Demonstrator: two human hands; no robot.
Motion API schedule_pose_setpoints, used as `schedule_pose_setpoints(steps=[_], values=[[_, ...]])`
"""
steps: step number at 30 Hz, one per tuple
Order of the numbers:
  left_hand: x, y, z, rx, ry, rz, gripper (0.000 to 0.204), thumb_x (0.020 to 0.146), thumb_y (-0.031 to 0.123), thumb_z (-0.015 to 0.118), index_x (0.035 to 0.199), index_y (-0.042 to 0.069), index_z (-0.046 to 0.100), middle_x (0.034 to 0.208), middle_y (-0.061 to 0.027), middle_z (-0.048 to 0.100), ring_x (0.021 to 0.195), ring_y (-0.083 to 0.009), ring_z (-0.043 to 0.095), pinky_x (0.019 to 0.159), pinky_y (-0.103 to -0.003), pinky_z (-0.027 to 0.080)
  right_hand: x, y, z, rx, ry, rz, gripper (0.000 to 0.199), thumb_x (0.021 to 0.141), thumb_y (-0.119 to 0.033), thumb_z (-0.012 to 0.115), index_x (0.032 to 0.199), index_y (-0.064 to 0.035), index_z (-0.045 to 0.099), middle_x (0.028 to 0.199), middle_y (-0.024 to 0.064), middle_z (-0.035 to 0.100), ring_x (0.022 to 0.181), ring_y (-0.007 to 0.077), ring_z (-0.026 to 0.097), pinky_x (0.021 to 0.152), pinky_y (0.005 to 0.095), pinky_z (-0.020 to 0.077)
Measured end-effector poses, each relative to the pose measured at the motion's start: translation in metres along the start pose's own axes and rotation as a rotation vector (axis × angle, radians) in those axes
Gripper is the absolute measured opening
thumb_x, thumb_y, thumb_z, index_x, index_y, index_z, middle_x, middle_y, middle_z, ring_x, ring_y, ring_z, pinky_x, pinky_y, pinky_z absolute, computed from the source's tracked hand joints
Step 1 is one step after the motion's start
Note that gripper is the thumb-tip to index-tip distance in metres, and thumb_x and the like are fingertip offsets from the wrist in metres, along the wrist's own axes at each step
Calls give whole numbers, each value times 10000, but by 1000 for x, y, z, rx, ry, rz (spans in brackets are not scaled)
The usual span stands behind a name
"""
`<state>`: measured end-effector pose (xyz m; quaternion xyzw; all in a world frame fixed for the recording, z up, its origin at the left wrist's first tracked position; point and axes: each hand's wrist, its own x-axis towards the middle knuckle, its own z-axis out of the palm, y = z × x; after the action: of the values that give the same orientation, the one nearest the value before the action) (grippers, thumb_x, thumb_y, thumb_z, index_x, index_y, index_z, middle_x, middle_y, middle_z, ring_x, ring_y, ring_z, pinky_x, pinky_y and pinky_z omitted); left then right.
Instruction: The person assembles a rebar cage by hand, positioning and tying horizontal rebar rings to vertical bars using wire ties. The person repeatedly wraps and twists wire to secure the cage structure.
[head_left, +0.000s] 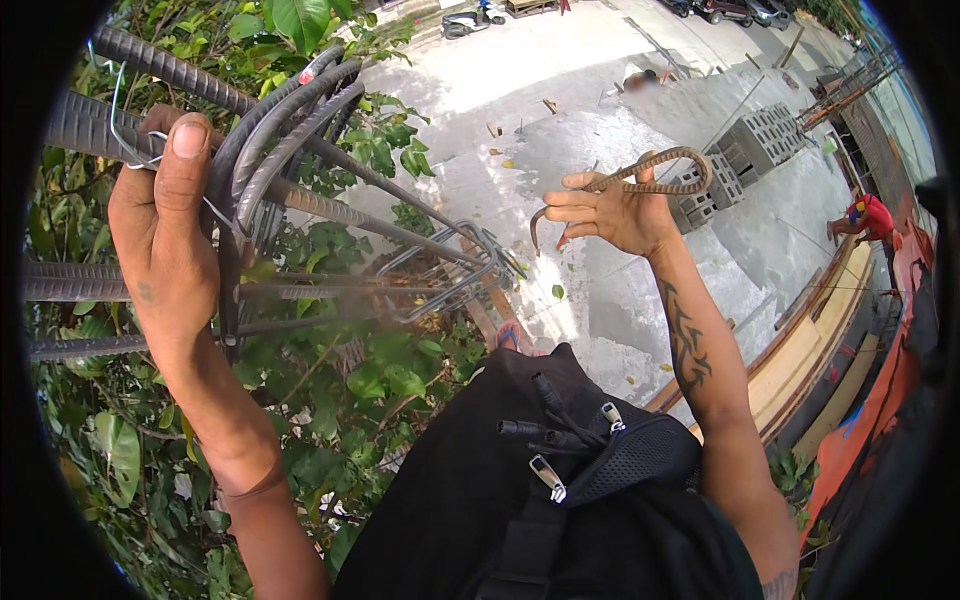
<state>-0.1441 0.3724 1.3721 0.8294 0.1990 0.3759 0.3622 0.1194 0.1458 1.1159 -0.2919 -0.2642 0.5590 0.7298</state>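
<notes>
**Two hands at a steel cage, high above a yard**

At the far left, ribbed rebar bars (pixel 75 282) run across the view in front of green foliage (pixel 350 390). The left hand (pixel 165 235) is closed around the bars where they meet a bundle of bent stirrups (pixel 290 125), thumb up, with a thin tie wire (pixel 122 120) looped just beside the thumb. Further stirrups (pixel 455 270) hang on the bars toward the middle, reaching away from the hand.

Right of centre, the right hand (pixel 610 212) is raised well apart from the cage, fingers curled and pinching a rusty bent rebar hook (pixel 650 168) whose curved end arcs over the knuckles. A black bag (pixel 560 500) with straps sits against the person's chest below.

Far beneath lie a concrete yard (pixel 560 90), stacked hollow blocks (pixel 750 150), and at the right edge another person in red (pixel 868 218) beside timber planks (pixel 810 350).
</notes>
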Motion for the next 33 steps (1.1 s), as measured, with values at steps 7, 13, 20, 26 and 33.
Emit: schedule_pose_setpoints(steps=[7,13,20,26,33], values=[[7,-3,-2,39,2,53,273,960,276,505,859,28,557,719,31,464,623,-55,370,564,-209,297,-3,81,-26,375,34,67,1208,660,-893,334,1371,83,304,1403,308,325,1275,373,417,982,459,413],[8,-7,-4,22,-17,-20,315,950,300,520,899,-3,588,774,-38,581,624,-84,540,583,-200,404,9,118,-46,438,388,251,1293,679,-884,308,1380,177,79,1450,275,257,1337,338,326,1060,412,333],[7,-5,6,56,139,-45,321,926,311,544,865,-1,585,778,-56,587,570,-82,523,515,-199,398,8,107,-75,-292,148,675,493,879,-438,592,998,40,625,640,143,612,444,220,553,410,321,435],[14,-10,7,65,124,2,371,953,339,455,839,-5,532,762,-84,544,465,-98,442,429,-211,331,28,173,-128,-1326,7,982,379,821,-391,597,990,-69,706,641,124,634,633,235,611,666,348,473],[8,-14,14,226,435,-89,513,958,434,378,1036,-47,540,748,-200,632,448,-134,546,335,-183,361,58,231,-172,-1627,245,1087,432,861,-429,442,1187,-210,622,1280,162,507,1255,319,402,969,669,206]])
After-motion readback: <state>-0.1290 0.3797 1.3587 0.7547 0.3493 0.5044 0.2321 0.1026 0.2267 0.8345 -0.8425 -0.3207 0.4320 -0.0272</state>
